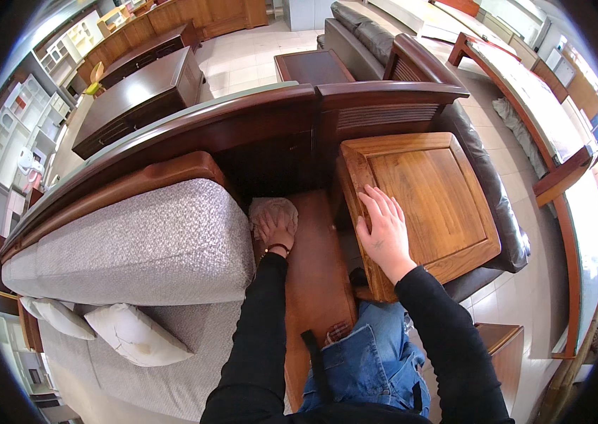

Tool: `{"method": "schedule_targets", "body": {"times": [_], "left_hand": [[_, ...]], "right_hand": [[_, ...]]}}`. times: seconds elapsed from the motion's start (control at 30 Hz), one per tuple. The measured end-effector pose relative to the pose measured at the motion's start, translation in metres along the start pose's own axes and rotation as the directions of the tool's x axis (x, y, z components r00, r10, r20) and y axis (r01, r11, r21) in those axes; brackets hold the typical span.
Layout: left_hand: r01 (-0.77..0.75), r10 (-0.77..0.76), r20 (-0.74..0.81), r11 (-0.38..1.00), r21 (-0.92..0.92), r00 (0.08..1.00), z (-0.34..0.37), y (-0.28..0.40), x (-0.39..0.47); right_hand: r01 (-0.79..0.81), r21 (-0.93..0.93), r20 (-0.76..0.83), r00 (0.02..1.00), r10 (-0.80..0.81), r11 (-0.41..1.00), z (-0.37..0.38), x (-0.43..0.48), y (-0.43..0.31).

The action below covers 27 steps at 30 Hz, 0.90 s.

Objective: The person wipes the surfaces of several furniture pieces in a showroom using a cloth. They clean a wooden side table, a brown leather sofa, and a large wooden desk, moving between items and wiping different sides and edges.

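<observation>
Pressed flat under my left hand (274, 229) is a crumpled light cloth (287, 208), at the far end of a reddish-brown wooden surface (316, 254). That surface runs toward me beside a sofa with a grey fabric back cushion (156, 244). My right hand (383, 230) rests with fingers spread on the left border of a square wooden table top (434, 196), whose grain is lighter brown. It holds nothing. The table top has a raised frame around a recessed panel.
Dark wooden headboards (256, 114) stand upright beyond both hands. White pillows (134, 334) lie on the grey sofa seat. Black leather upholstery (481, 169) borders the table's right side. A dark wooden cabinet (140, 95) and a low table (312, 66) stand farther off on the tiled floor (235, 58).
</observation>
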<state>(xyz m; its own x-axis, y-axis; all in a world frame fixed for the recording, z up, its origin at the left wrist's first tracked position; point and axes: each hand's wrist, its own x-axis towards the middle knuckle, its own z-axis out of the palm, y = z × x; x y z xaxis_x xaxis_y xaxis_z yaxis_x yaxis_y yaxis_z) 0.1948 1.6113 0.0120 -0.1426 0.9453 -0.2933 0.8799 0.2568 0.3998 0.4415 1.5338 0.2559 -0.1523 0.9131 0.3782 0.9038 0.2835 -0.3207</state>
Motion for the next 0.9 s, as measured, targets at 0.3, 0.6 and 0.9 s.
{"method": "schedule_targets", "body": {"times": [0.3,0.6,0.9], "left_hand": [[-0.169,0.148,0.221,0.983,0.077,0.964,0.015,0.069,-0.004],[-0.472,0.477,-0.042,0.876,0.099,0.878,0.069,0.069,-0.106],[-0.55,0.551,-0.084,0.835,0.036,0.83,0.055,-0.034,-0.255]], "right_hand": [[-0.02,0.034,-0.001,1.0,0.02,0.999,-0.002,0.002,-0.002],[-0.003,0.029,-0.035,0.999,0.004,1.0,0.0,-0.001,-0.001],[-0.013,0.054,-0.069,0.997,0.017,0.998,0.009,-0.004,0.005]]}}
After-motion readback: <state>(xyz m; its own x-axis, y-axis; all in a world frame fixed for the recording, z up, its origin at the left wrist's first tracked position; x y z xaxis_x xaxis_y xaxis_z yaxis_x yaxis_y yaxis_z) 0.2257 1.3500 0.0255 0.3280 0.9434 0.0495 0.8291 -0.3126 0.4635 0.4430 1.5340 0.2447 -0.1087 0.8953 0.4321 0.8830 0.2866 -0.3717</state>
